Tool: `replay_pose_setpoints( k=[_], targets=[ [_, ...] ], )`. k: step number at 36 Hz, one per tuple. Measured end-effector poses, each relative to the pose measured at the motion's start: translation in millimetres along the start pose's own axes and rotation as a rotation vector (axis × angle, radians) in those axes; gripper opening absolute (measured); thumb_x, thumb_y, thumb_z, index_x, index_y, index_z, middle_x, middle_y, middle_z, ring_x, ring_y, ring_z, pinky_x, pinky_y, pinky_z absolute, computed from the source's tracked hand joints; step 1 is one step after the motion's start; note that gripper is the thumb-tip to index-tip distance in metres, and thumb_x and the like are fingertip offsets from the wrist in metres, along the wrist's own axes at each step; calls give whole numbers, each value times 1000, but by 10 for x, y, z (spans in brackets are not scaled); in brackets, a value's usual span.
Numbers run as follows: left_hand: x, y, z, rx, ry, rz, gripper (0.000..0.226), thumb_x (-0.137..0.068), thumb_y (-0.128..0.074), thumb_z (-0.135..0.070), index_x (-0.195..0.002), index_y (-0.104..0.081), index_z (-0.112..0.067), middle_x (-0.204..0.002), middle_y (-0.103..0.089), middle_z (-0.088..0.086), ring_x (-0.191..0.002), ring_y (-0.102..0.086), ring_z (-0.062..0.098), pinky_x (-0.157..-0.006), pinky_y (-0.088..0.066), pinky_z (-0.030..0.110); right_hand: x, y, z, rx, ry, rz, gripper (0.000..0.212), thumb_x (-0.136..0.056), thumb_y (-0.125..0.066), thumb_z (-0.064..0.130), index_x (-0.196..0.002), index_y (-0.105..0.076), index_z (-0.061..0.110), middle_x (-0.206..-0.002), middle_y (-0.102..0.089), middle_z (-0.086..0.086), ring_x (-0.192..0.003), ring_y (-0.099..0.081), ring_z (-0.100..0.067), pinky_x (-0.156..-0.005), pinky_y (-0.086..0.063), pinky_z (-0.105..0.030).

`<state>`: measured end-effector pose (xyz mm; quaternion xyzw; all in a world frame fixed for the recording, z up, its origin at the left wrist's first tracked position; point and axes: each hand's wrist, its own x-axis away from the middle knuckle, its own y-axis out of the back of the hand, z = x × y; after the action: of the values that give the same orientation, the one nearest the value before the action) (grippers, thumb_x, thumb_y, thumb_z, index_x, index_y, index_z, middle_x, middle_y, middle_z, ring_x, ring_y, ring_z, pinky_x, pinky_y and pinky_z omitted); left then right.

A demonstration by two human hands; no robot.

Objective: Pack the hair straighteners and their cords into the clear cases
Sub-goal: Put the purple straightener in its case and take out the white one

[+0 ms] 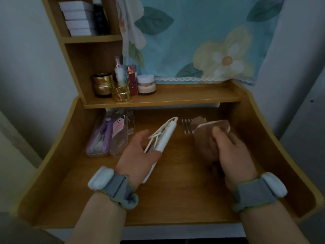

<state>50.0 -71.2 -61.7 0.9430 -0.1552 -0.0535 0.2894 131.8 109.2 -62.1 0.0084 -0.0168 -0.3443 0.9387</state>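
The slim white hair straightener [165,138] with its looped cream cord was still unpacked, gripped over the middle of the wooden desk [175,199] by the left hand [139,155], while the right hand [230,147] clamped a clear plastic case [209,131]; a purple straightener [103,136] already lay cased at the desk's back-left corner

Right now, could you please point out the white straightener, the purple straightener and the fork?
white straightener [166,136]: head view, middle of its body.
purple straightener [105,133]: head view, its arm inside the clear case.
fork [186,125]: head view, its tines.
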Motion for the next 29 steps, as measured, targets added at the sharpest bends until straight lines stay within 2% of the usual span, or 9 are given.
replay_pose_setpoints(
  k=[2,6,9,12,15,18,23,27,29],
  targets=[
    [-6,16,16,70,1,8,71,-83,-69,-25,-141,-31,-36,-117,-48,-15,-93,-50,2,-64,-35,11,75,-65,115,-107,16,13,30,-90,-45,55,-88,-63,31,-88,-69,7,-85,-66,-11,-73,-50,-30],
    [0,61,-16,301,-19,103,74,-79,-71,-14,-140,-34,-34,-118,-57,-16,-100,-59,4,-86,-49,27,189,-348,219,-163,35,314,62,-73,-46,79,-105,-65,29,-107,-67,7,-110,-60,-21,-100,-43,-51],
    [24,13,-82,144,-111,142,50,-86,-63,-9,-126,-45,-32,-101,-52,-25,-87,-53,-6,-83,-41,9,260,-626,211,-123,-24,466,71,-72,-62,68,-131,-45,31,-119,-64,2,-111,-61,-17,-99,-47,-43],
    [113,-37,-95,188,-243,59,46,-86,-60,2,-111,-54,-37,-91,-61,-23,-84,-58,-12,-75,-44,5,199,-770,153,-82,84,307,49,-78,-74,35,-120,-51,23,-98,-70,4,-87,-68,-7,-82,-56,-29],
    [158,11,-31,143,-287,-7,56,-83,-63,-3,-114,-48,-47,-104,-61,-22,-98,-56,-13,-86,-48,14,108,-776,162,68,222,162,23,-86,-64,34,-103,-64,19,-89,-70,5,-81,-66,-6,-77,-53,-23],
    [117,27,23,159,-301,-30,42,-87,-61,-16,-116,-52,-46,-110,-63,-19,-104,-58,-4,-93,-49,30,92,-772,194,265,361,28,25,-89,-56,43,-93,-63,19,-82,-63,10,-75,-58,-2,-64,-42,-13],
    [126,32,-18,150,-274,-96,36,-95,-51,-16,-98,-55,-52,-88,-64,-28,-87,-58,-16,-69,-45,3,40,-737,150,451,385,20,24,-89,-46,55,-85,-54,32,-73,-54,19,-62,-50,7,-52,-31,-4],
    [71,167,-15,332,-204,-231,34,-95,-47,-7,-104,-66,-34,-86,-69,-11,-77,-65,-2,-68,-51,12,23,-607,166,486,361,3,39,-90,-41,56,-70,-50,24,-63,-51,11,-56,-47,1,-47,-29,-10],
    [26,250,-4,440,-155,-303,32,-95,-47,-5,-105,-67,-27,-88,-70,-4,-78,-66,6,-72,-54,22,1,-519,194,449,314,17,38,-92,-40,54,-73,-55,24,-66,-55,8,-59,-50,-1,-49,-31,-11]
  ],
)
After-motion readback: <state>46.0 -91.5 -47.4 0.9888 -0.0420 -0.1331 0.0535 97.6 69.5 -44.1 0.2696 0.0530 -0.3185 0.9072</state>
